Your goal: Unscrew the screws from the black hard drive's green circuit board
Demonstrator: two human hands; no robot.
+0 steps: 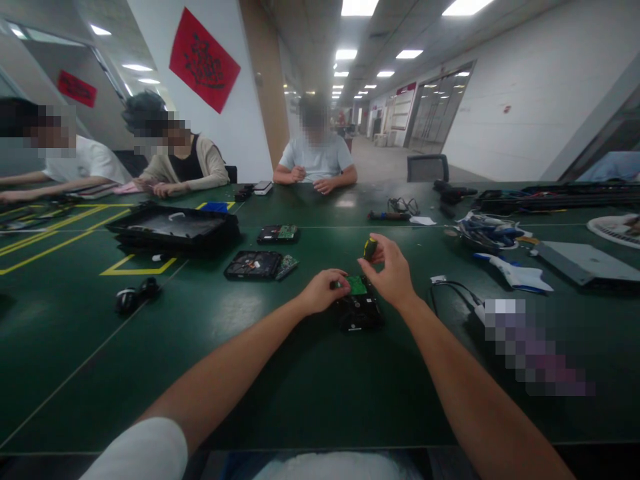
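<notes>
A black hard drive [361, 311] with a green circuit board [357, 285] on top lies on the green table [280, 373] in front of me. My left hand [323, 291] rests on the drive's left edge and steadies it. My right hand [393, 270] grips a screwdriver with a yellow and black handle [370, 248], held upright over the drive's far right corner. The screwdriver's tip is hidden behind my fingers.
Two more drives [260, 265] [278, 233] and a black open case [175, 228] lie to the left. Cables [487, 230], a grey flat unit [583, 261] and a white cable [457, 293] sit right. Three people sit across the table.
</notes>
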